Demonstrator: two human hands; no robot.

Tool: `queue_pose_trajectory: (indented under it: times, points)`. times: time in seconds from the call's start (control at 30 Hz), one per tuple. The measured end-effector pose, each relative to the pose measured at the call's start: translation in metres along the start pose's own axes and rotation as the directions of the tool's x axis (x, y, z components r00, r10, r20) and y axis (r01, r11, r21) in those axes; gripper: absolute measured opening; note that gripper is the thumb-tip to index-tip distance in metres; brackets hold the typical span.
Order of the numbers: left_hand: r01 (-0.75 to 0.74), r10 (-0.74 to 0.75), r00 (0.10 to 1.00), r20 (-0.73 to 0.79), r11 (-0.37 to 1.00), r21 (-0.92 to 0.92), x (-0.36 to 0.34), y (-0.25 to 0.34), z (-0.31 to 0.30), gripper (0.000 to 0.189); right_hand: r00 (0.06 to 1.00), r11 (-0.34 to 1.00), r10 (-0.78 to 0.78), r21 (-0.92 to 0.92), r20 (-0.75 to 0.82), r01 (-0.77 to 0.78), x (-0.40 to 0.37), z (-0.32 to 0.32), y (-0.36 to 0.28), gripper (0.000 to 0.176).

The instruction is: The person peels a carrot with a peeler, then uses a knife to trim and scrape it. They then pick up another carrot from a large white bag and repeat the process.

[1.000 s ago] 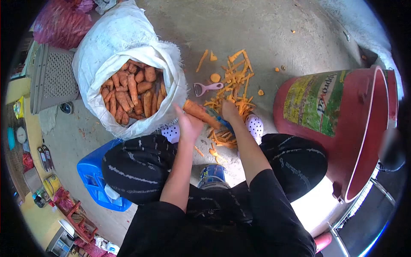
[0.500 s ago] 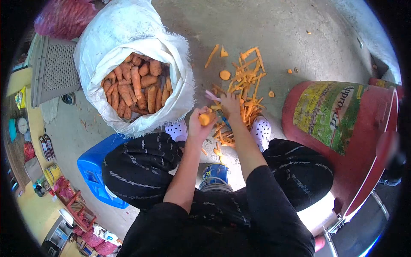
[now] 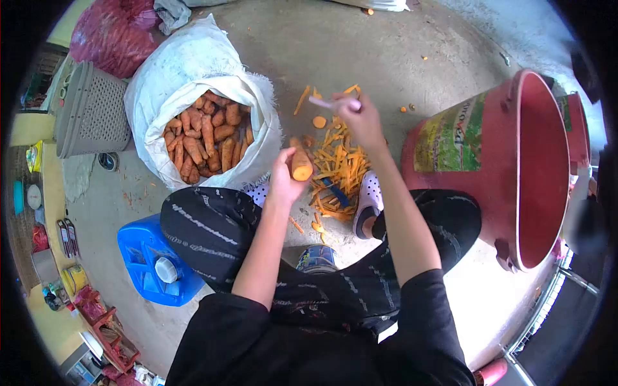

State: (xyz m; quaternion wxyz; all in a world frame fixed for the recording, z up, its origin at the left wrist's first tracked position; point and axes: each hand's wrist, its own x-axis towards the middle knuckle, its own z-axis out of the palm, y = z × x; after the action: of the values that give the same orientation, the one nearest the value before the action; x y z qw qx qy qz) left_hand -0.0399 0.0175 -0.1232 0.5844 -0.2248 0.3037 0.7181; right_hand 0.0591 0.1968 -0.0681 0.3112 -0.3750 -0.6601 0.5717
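Note:
My left hand (image 3: 287, 181) is closed around a carrot (image 3: 301, 164), its cut orange end facing me and rough skin showing toward the far end. Beyond it and to the right, my right hand (image 3: 362, 122) grips a pale pink peeler (image 3: 328, 103), held apart from the carrot; its working end is blurred. Below both hands a heap of orange peelings (image 3: 341, 161) lies on the floor between my shoes. A blue strip-like object (image 3: 336, 192) rests among the peelings. To the left, a white woven sack (image 3: 174, 71) stands open, filled with unpeeled carrots (image 3: 207, 135).
A large red tub (image 3: 470, 167) stands at the right. By my left knee is a blue jerrycan (image 3: 151, 260). A grey perforated basket (image 3: 96, 109) and a red mesh sack (image 3: 112, 38) sit beyond the white sack. A printed can (image 3: 317, 257) is between my legs.
My right hand has lifted up and away from the carrot with the peeler. The carrot now points its cut end more toward me. The view has shifted, showing more of the tub's inside.

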Motion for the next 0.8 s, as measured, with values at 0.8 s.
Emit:
queue_pose_trajectory:
  times: [0.8]
  points:
    - [-0.085,0.023,0.959,0.282,0.975,0.208,-0.077,-0.023,0.036,0.041,0.976,0.719,0.135,0.662,0.168,-0.213,-0.11,0.034,-0.104,0.019]
